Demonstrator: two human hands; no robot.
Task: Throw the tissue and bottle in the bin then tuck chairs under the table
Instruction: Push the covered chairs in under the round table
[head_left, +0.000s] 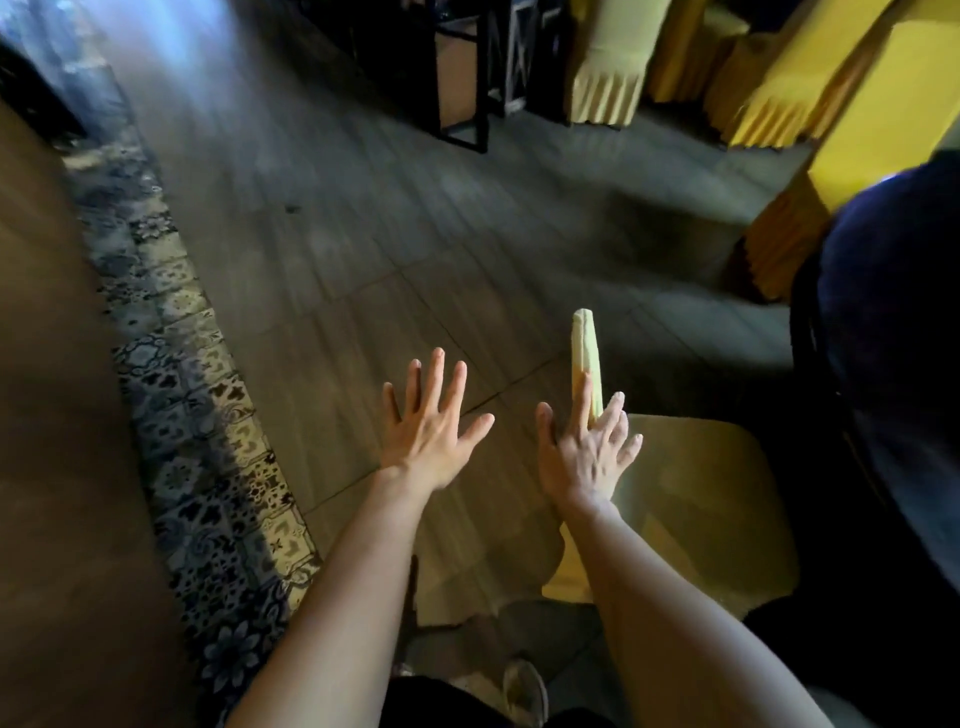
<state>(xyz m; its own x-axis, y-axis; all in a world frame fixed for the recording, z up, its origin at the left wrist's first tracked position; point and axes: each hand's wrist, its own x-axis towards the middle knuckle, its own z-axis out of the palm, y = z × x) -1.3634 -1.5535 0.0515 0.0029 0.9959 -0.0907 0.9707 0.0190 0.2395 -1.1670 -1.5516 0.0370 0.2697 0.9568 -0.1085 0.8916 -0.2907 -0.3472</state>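
- Dim room, grey plank-pattern floor (322, 249). A patterned tile strip (197, 441) runs down the left beside a plain brown surface.
- Far side: more covered chairs (608, 78) and a black metal frame (467, 78).
- Tissue, bottle and bin are not in view. My guess is the chair step is in hand.
- The yellow-covered chair (691, 493) stands low right, its back edge-on, with the dark table top (893, 322) just beyond it to the right.
- Right hand (587, 457) is flat, fingers straight, lying along the chair back. Actual contact is hard to confirm through the blur.
- Left hand (431, 421) is spread, holds nothing and hangs over bare floor, apart from the right.
- To do it well: bring both palms onto the top of the back, push level toward the table and keep the legs square so the cover's skirt doesn't drag.
- Room: open floor to the left and ahead. It is tight on the right, where the table rim sits close to the seat.
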